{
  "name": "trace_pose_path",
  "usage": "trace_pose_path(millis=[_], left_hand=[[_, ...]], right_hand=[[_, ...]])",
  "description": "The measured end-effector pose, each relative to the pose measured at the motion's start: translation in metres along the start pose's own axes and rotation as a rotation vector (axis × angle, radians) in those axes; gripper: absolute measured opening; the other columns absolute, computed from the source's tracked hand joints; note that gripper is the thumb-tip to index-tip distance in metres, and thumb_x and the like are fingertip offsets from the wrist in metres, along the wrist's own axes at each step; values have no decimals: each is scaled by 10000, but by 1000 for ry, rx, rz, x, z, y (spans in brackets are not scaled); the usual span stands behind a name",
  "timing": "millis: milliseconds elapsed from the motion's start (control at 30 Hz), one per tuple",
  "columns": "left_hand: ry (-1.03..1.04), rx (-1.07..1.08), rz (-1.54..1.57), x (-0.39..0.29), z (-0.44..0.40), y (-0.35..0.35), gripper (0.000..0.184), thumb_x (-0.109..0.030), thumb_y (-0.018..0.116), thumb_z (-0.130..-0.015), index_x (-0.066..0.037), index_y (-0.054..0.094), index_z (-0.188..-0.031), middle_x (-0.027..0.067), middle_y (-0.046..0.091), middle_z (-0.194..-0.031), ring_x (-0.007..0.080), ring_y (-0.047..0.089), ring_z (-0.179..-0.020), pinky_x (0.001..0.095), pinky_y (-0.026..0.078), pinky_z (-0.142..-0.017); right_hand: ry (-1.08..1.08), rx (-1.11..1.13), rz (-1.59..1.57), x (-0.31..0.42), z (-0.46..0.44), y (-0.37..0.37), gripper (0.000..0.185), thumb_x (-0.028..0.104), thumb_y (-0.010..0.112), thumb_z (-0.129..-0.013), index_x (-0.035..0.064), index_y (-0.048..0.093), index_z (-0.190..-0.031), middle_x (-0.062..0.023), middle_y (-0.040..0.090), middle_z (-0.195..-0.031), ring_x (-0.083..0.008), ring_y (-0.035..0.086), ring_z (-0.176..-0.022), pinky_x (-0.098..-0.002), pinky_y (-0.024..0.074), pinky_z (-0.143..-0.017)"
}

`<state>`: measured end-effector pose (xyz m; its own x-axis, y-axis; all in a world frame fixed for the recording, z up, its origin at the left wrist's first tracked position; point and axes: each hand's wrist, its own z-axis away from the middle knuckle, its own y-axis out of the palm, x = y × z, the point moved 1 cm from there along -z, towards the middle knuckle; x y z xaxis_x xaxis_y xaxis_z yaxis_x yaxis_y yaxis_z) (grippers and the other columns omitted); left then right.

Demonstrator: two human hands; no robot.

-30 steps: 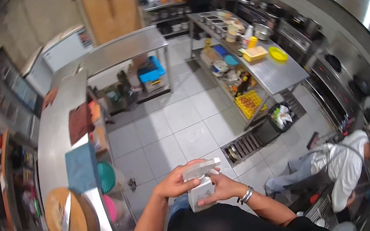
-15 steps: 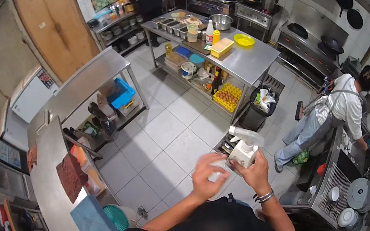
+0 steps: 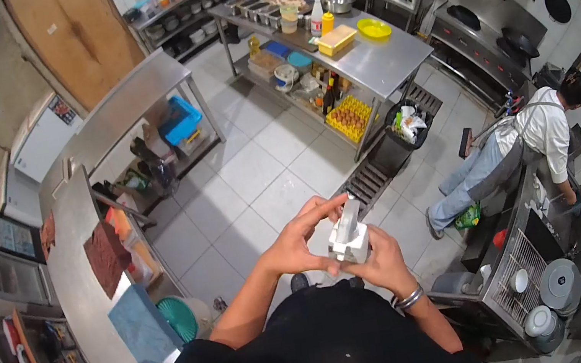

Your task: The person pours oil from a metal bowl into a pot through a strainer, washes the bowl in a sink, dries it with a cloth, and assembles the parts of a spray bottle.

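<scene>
A white, square-bodied pump bottle [image 3: 349, 243] is held in front of my chest, its pump head pointing away from me. My right hand [image 3: 382, 262] is closed around the bottle's right side and base. On the other side, my left hand [image 3: 299, 240] grips it too, with the thumb low on the body and the index finger stretched up by the pump head. Its label, if any, cannot be read.
A steel worktable [image 3: 393, 58] ahead carries food containers and bottles, with an egg tray [image 3: 352, 118] below. A black trash bin [image 3: 396, 143] stands beside it. At right a person [image 3: 532, 139] bends over a sink. A steel counter [image 3: 78, 297] runs along my left.
My left hand has moved in from beside the bottle and taken hold of it. The bottle has shifted left and closer to me, and its pump head has turned away.
</scene>
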<state>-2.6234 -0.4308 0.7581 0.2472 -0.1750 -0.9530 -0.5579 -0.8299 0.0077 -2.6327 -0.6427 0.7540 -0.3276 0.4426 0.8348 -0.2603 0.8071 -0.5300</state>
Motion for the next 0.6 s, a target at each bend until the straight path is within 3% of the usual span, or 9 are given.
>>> trace_pose_path(millis=[67, 133, 167, 267, 300, 333, 400, 433, 600], left_hand=[[46, -11, -48, 0, 0, 5, 825, -242, 781, -768, -72, 400, -1480, 158, 294, -1550, 279, 272, -1438, 398, 229, -1153], [187, -31, 279, 7, -3, 9, 809, -152, 730, -750, -71, 393, -1481, 179, 355, -1508, 302, 300, -1424, 415, 216, -1157], [129, -6, 266, 7, -4, 4, 787, -27, 654, -734, -43, 380, -1471, 187, 414, -1463, 286, 319, -1418, 421, 220, -1155], [0, -140, 405, -1, 0, 15, 784, -42, 701, -746, -22, 374, -1458, 174, 445, -1442, 253, 346, -1397, 414, 223, -1156], [-22, -201, 377, 2, -1, 16, 892, -48, 764, -649, -1, 377, -1451, 156, 491, -1397, 221, 449, -1321, 363, 324, -1097], [-28, -210, 378, 3, -1, 17, 892, -48, 764, -649, -1, 377, -1451, 156, 491, -1397, 221, 449, -1321, 363, 324, -1097], [-53, -188, 113, 0, -5, 16, 880, -107, 802, -671, 5, 392, -1442, 142, 483, -1388, 226, 477, -1283, 358, 324, -1095], [35, -88, 49, -4, -9, 13, 825, -127, 820, -696, -5, 437, -1417, 145, 463, -1405, 242, 483, -1280, 368, 325, -1098], [-28, -143, 276, 2, -6, 17, 660, -131, 819, -741, 18, 539, -1321, 167, 503, -1374, 232, 539, -1200, 395, 377, -1067]], right_hand=[[-49, -32, 69, -2, 1, 0, 493, 326, 884, -633, 22, 643, -937, -138, 638, -866, -341, 627, -818, -428, 502, -734], [-89, -42, 95, -7, 2, -1, 479, 309, 882, -635, 20, 635, -926, -138, 636, -865, -338, 629, -816, -426, 503, -731], [-70, -29, 85, -6, 2, -2, 476, 302, 881, -636, 20, 633, -927, -138, 637, -870, -339, 629, -823, -424, 504, -732], [-70, -4, 45, -8, 5, -2, 471, 292, 877, -637, 21, 631, -933, -140, 639, -879, -343, 630, -833, -424, 505, -732], [-95, -1, 22, -9, 5, -1, 470, 289, 875, -638, 21, 632, -938, -141, 640, -883, -344, 631, -838, -426, 506, -732], [-91, 8, 16, -9, 6, -1, 470, 289, 875, -638, 21, 632, -938, -141, 640, -883, -344, 631, -838, -426, 506, -732], [-124, 24, 100, -9, 7, -2, 469, 284, 872, -642, 20, 636, -949, -142, 645, -898, -348, 633, -851, -429, 506, -743], [-124, 31, 98, -10, 7, -2, 469, 284, 872, -642, 20, 636, -949, -142, 645, -898, -348, 633, -851, -429, 506, -743], [-18, 55, -19, -14, 10, -5, 501, 276, 877, -638, 23, 647, -1005, -150, 651, -932, -349, 632, -881, -432, 507, -773]])
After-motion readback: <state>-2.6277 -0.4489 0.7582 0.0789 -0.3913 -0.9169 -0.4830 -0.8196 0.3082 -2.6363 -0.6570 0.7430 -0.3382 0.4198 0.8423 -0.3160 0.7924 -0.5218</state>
